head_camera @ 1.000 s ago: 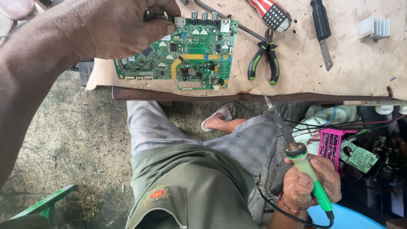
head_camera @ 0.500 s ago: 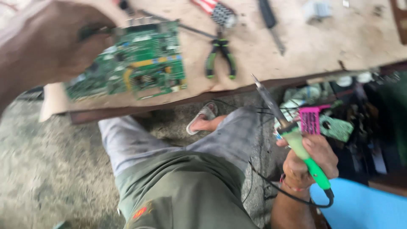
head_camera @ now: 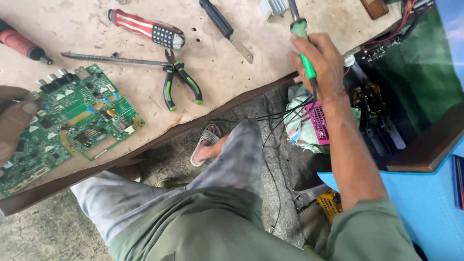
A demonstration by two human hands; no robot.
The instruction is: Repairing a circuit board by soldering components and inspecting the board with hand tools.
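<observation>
The left hand (head_camera: pixel 13 121) rests on the left end of a green circuit board (head_camera: pixel 72 118), fingers curled on its edge. The board lies flat on the table (head_camera: pixel 135 29), crowded with chips, connectors and yellow traces. Right of the board lie green-handled pliers (head_camera: pixel 180 82). Farther right, the right hand (head_camera: pixel 323 65) grips a green soldering iron (head_camera: pixel 300 34), tip raised.
</observation>
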